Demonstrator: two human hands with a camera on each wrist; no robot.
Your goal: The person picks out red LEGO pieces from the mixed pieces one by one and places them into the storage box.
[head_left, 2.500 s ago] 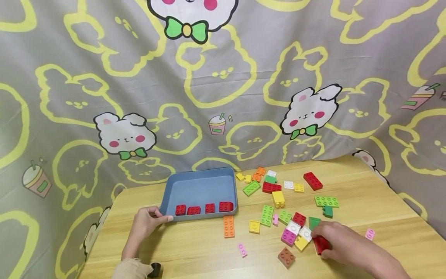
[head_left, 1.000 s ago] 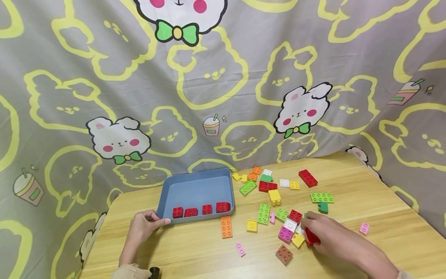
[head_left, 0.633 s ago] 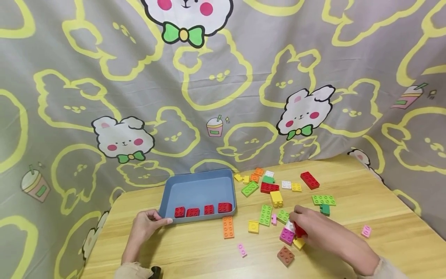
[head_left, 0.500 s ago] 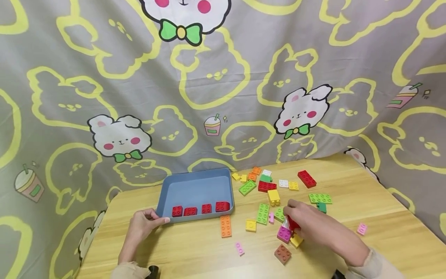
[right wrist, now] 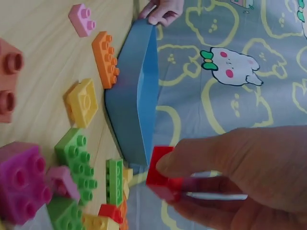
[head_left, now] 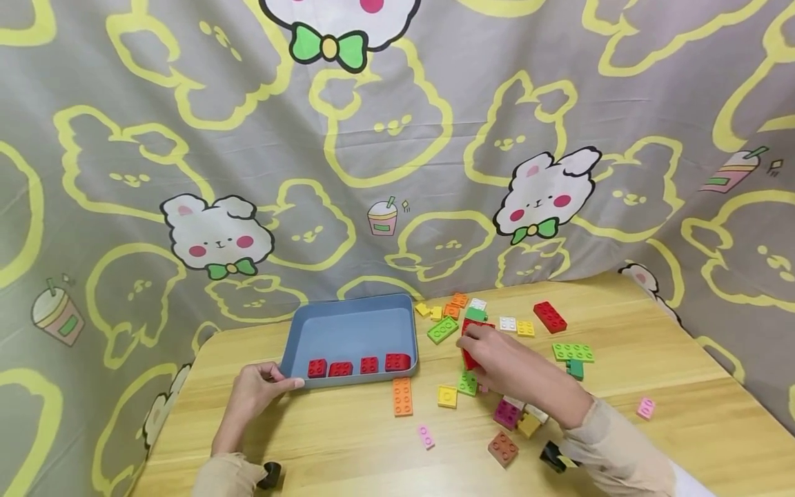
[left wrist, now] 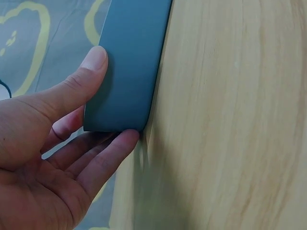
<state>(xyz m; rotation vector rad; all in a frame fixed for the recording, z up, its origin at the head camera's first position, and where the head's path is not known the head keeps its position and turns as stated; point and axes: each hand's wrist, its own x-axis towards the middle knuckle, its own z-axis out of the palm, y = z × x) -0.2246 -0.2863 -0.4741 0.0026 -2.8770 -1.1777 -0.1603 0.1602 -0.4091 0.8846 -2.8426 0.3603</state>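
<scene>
My left hand [head_left: 257, 393] grips the near left corner of a blue tray [head_left: 354, 335]. In the left wrist view the thumb lies on the tray's outer wall [left wrist: 132, 62], with fingers bent around the corner. Several red bricks [head_left: 317, 368] stand in a row along the tray's near side. My right hand [head_left: 509, 359] pinches a red brick [right wrist: 158, 172] between thumb and fingers, right of the tray and raised over the loose bricks. In the head view the hand partly covers that brick and a red brick behind it.
Loose bricks lie right of the tray, including an orange plate [head_left: 402, 397], a yellow brick [head_left: 447, 396], a magenta brick [head_left: 507, 413] and a brown brick [head_left: 503, 449]. A long red brick [head_left: 549, 317] lies farther back. Patterned cloth [head_left: 397, 166] hangs behind the table.
My right hand has lifted the red brick from the right side of the pile and carried it left and back, nearer the tray. The left hand keeps its hold on the corner.
</scene>
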